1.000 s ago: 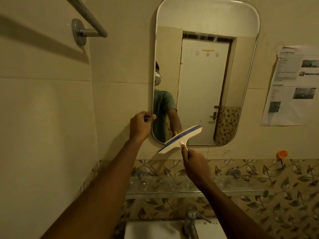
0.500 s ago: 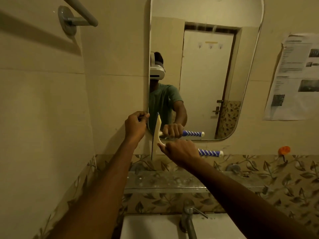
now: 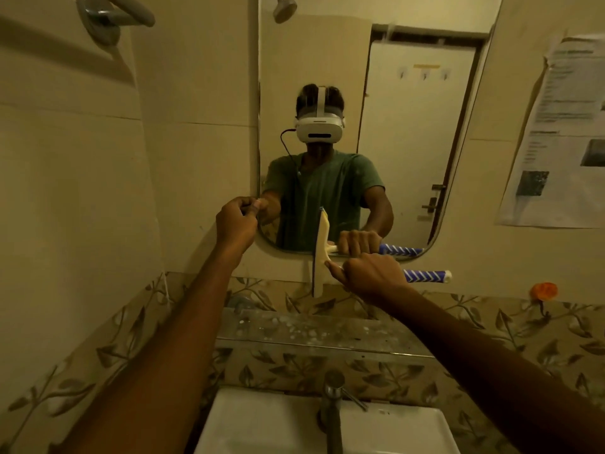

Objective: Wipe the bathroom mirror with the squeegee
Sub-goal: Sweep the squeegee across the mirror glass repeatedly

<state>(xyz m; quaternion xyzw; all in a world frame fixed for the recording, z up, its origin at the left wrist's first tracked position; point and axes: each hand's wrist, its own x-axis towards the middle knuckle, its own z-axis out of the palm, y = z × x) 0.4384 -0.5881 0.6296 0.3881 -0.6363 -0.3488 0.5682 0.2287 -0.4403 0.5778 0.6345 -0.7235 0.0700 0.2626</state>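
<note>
I am looking into a small home bathroom. A rounded wall mirror (image 3: pixel 376 126) hangs at twelve o'clock above a glass shelf (image 3: pixel 311 332), with a white basin (image 3: pixel 262 424) and metal tap (image 3: pixel 332 407) at six. Beige tiles, a leaf-patterned tile band (image 3: pixel 523 332) and a towel rail (image 3: pixel 127 14) at ten o'clock confirm it; a shower head (image 3: pixel 284 8) shows in the reflection.

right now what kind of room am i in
Most likely a small home bathroom. A wall mirror hangs above a white sink with a metal tap, a shower head shows reflected in the glass, and leaf-patterned tiles run along the wall.
</note>
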